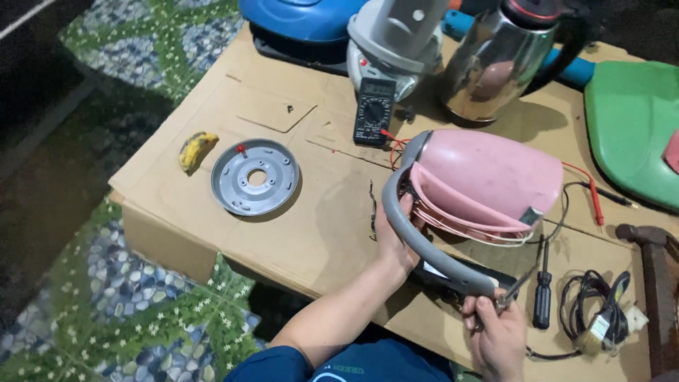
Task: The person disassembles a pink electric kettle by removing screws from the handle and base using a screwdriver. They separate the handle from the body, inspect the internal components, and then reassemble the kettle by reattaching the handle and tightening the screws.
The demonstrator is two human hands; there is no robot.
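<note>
A pink electric kettle (488, 177) lies on its side on a sheet of cardboard (304, 212), its open underside facing left. My left hand (396, 237) grips its curved grey handle (424, 247) near the base. My right hand (495, 329) holds a thin metal tool (515, 288) at the free lower end of that handle. The kettle's round grey base plate (256, 177) rests apart to the left.
A black multimeter (373, 110) with red and black leads lies behind the kettle. A steel kettle (495, 60), a grey appliance and a blue one stand at the back. A black screwdriver (542, 293), a coiled cord (598, 311), a yellow rag (195, 150) and a green board (633, 127) lie around.
</note>
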